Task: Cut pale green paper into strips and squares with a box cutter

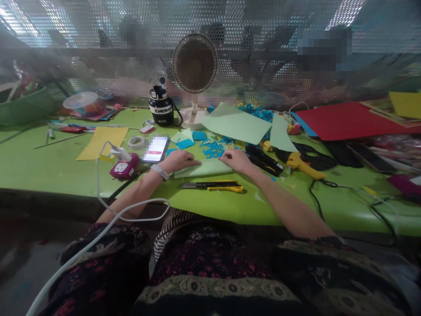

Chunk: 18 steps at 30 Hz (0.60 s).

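Note:
A folded strip of pale green paper (205, 168) lies on the table edge in front of me. My left hand (179, 161) is closed at its left end, fingers bent and pressed onto the upper edge. At the right end my right hand (237, 160) pinches the paper's corner between thumb and fingers. Just below the strip lies a yellow and black utility knife (213, 186). Blue paper cut-outs (212, 149) are scattered behind the paper. Beside my right hand rests a black stapler (264, 160). A phone with a lit screen (155, 149) lies beyond my left wrist.
A small fan (195, 63) and a black bottle (161, 107) stand at the back. Larger green sheets (237, 123) lie behind the cut-outs. A yellow glue gun (304, 166) is on the right. A purple power socket (124, 166) and white cable (144, 202) are on the left.

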Available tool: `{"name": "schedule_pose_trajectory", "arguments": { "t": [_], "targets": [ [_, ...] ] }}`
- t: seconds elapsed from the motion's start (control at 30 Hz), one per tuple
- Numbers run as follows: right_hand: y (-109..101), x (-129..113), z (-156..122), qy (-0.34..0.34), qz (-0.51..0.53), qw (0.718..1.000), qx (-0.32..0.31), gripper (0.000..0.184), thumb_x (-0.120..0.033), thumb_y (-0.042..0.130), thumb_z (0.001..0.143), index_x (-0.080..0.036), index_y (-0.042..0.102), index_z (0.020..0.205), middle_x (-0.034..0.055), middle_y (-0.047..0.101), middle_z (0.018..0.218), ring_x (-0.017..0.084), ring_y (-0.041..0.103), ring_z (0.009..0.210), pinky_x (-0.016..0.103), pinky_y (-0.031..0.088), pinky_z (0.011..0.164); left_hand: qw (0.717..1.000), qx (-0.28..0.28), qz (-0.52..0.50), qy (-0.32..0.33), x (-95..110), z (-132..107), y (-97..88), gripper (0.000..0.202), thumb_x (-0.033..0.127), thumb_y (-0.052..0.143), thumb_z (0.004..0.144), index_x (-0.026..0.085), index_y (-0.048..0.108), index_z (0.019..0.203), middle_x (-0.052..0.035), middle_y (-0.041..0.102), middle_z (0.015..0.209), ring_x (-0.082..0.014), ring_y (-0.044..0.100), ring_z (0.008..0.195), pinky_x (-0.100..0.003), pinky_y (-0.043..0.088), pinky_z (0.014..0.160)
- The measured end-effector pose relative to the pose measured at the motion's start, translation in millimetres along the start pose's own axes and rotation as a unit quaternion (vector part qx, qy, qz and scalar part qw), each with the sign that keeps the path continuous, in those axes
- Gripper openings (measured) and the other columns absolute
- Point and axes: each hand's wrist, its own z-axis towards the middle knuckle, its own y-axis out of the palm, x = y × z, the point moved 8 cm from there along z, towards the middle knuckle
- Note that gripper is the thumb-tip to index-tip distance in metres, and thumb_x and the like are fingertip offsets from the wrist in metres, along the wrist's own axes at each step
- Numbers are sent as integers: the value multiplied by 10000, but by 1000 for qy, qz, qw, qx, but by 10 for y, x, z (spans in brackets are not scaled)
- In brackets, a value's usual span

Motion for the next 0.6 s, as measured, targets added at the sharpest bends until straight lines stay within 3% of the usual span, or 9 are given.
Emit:
{"name": "schedule_pose_trajectory", "arguments": {
  "t": [0.17, 0.4, 0.6],
  "targets": [
    [13, -4, -17, 17, -55, 998, 5, 185, -364, 671, 896, -223, 749, 807, 56, 739, 803, 215, 637, 745, 305, 372, 623, 999, -29, 18, -20, -13, 99, 23, 603, 645, 616, 916, 218, 502, 506, -15, 470, 518, -176, 445, 548, -317, 232, 596],
    [21, -90, -56, 26, -98, 995, 6, 154, -338, 663, 935, -226, 738, 860, 81, 754, 937, 237, 651, 842, 309, 373, 652, 999, -28, 23, -16, -49, 170, 22, 572, 597, 639, 894, 202, 490, 507, -9, 442, 518, -160, 397, 542, -316, 203, 593],
    [22, -148, -68, 25, -139, 990, -7, 165, -328, 633, 977, -210, 716, 898, 83, 746, 1010, 226, 648, 913, 287, 364, 666, 992, -59, 106, -31, -34, 186, 39, 557, 661, 524, 941, 201, 637, 650, -57, 598, 670, -206, 539, 682, -301, 255, 595]
  ]
}}
